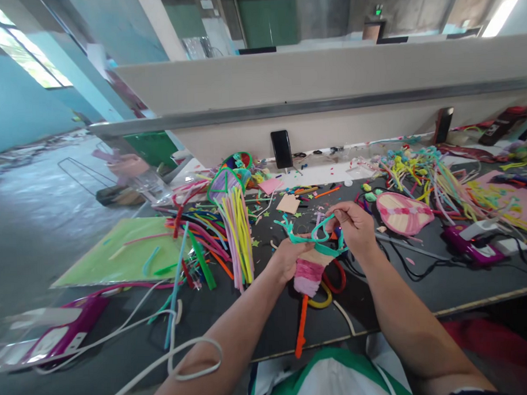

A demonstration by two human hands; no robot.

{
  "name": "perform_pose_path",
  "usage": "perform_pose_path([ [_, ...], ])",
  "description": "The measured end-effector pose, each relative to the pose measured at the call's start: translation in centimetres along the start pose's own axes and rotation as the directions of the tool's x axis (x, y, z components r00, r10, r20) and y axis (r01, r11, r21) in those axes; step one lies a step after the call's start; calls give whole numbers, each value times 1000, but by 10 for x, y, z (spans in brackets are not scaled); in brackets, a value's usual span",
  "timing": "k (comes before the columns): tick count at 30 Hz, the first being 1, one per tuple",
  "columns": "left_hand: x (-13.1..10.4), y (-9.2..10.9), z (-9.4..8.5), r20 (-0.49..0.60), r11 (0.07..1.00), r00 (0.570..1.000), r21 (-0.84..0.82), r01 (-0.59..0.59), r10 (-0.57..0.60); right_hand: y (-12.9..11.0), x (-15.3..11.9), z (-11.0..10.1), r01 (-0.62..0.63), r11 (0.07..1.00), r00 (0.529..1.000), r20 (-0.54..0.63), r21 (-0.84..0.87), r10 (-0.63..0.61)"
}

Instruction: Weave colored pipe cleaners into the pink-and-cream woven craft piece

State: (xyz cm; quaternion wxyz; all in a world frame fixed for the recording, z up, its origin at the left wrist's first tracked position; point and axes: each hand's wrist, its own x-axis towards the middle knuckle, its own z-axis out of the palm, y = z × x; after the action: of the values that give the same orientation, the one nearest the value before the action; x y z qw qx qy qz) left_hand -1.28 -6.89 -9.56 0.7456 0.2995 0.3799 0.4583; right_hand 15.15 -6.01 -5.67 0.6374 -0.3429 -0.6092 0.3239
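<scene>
My left hand [288,259] grips a pipe-cleaner craft piece [308,275] with a pink striped body and a teal edge along its top. An orange pipe cleaner [301,328] hangs from its lower end. Between the fingertips of my right hand [355,226] is pinched a looped teal pipe cleaner [320,229], which runs to the top of the piece. Behind the craft piece, red and yellow handle loops [322,302] of what look like scissors lie on the table, partly hidden.
Bundled lilac and yellow pipe cleaners [237,239] lie left of my hands, near a green sheet [118,254]. Rightward are a pink striped craft piece [404,213] and a purple power strip [472,245]. A phone [281,149] leans on the partition. A white cable [195,341] crosses my left forearm.
</scene>
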Motion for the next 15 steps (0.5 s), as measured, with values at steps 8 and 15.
perform_pose_path([
  [8,3,-5,-3,-30,1000,999,-17,16,-16,-3,-2,6,-84,996,996,5,35,84],
  [15,2,-5,-2,12,1000,1000,-27,-7,7,-4,-4,6,-85,993,995,-40,75,89],
])
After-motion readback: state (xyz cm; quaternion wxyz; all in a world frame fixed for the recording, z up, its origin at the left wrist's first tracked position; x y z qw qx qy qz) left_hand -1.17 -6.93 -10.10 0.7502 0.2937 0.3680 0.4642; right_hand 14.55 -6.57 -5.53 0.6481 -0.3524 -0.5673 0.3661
